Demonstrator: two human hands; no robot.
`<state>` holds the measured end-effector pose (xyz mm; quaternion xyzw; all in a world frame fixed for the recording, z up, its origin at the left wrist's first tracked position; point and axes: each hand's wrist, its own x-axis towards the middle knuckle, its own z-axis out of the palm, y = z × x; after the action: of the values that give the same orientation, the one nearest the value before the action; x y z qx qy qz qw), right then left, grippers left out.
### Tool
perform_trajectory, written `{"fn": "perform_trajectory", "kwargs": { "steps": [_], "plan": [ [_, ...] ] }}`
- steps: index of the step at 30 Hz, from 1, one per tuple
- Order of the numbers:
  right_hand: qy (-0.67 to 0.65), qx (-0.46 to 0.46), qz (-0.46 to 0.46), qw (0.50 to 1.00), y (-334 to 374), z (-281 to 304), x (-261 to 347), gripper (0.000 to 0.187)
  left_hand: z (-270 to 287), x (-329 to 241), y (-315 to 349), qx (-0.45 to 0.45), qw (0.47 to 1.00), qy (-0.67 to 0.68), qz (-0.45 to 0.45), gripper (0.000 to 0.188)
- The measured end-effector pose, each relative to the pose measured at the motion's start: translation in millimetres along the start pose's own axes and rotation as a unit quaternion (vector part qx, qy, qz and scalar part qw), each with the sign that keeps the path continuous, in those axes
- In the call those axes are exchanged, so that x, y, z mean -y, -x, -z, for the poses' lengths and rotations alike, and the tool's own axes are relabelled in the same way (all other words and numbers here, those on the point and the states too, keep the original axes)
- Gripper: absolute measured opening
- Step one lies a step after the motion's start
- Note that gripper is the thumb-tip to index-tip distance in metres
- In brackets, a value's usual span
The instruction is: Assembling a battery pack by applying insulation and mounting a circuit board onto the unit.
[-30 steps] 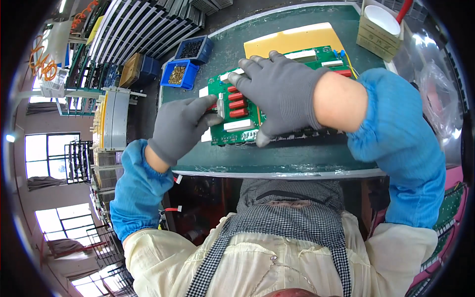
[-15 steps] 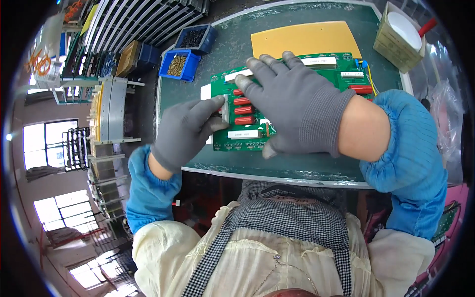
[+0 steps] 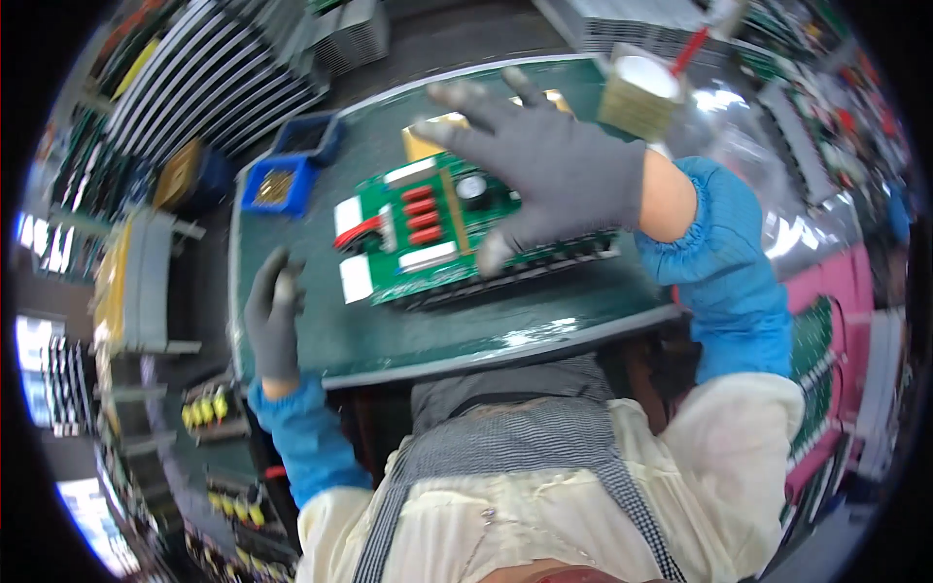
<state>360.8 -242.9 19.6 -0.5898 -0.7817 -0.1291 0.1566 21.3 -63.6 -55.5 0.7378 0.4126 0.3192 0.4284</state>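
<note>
A green circuit board point(image 3: 457, 255) lies on the dark green tabletop, carrying a row of red cylindrical components point(image 3: 424, 220) and white blocks. Red wires point(image 3: 358, 233) run from a pale connector point(image 3: 388, 229) at its left side. My right hand point(image 3: 559, 165), in a grey glove, is open with fingers spread over the board's right part and hides much of it. My left hand point(image 3: 275, 316), gloved alike, is raised at the table's left edge, away from the board. Its fingers point up, slightly bent and apart, and nothing shows in them.
Blue bins stand at the table's far left, one point(image 3: 279, 187) with small brass-coloured parts, another point(image 3: 309, 137) behind it. Yellow sheet material point(image 3: 424, 146) lies behind the board. A cardboard box point(image 3: 637, 105) holding a white round thing stands far right. Racks point(image 3: 209, 83) line the far left.
My left hand has let go of the connector at the board's left side and moved left. My right hand has lifted and spread. The view has shifted, and the board now appears turned.
</note>
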Motion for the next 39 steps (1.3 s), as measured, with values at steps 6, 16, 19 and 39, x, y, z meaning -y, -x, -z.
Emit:
{"fn": "perform_trajectory", "kwargs": {
  "steps": [6, 16, 19, 39],
  "plan": [
    [-0.326, -0.226, -0.401, 0.825, 81, 48, -30, 0.075, -29, 57, 41, 0.000, 0.982, 0.187, 0.026, 0.062],
    [-0.620, -0.092, -0.596, 0.502, 140, -76, -48, 0.074, -77, 12, 86, 0.090, 0.985, 0.079, -0.122, 0.080],
    [-0.706, -0.138, -0.524, 0.456, 121, -77, -42, 0.074, -86, 18, 92, 0.072, 0.987, 0.070, -0.127, 0.085],
    [-0.887, 0.074, -0.181, 0.418, 113, -72, 130, 0.083, -14, 58, -72, -0.041, 0.991, 0.113, 0.056, 0.086]
  ]
}}
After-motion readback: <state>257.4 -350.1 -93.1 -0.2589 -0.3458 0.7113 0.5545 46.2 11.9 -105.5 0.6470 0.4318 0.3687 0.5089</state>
